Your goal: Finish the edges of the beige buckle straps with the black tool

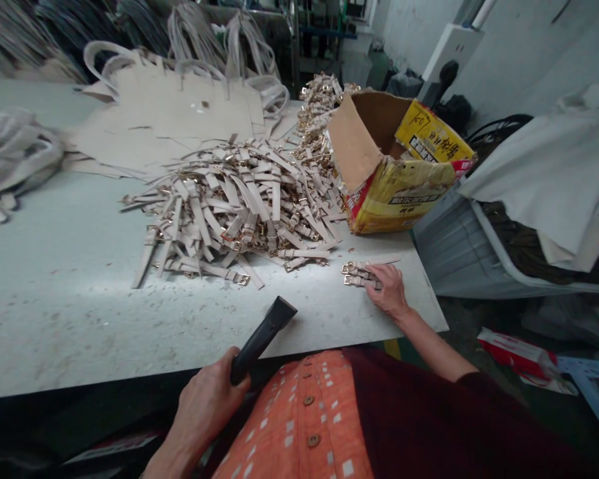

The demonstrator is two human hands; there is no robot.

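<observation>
My left hand [212,392] is wrapped round a black tube-shaped tool [259,339] with a flared, flat end, held out past the table's front edge. What kind of tool it is I cannot tell. Near the table's right corner, my right hand [390,293] has its fingers curled over a small group of pale buckle straps [362,274], laid side by side with their gold buckles to the left. Part of these straps is hidden under the fingers. A large heap of similar buckle straps [249,199] lies left of and beyond my right hand.
An open yellow cardboard box [394,199] stands at the table's right edge, beside more piled straps [319,106]. Large pale bag panels with handles [180,106] lie at the back. A grey bin [444,246] with cloth stands right of the table [80,299].
</observation>
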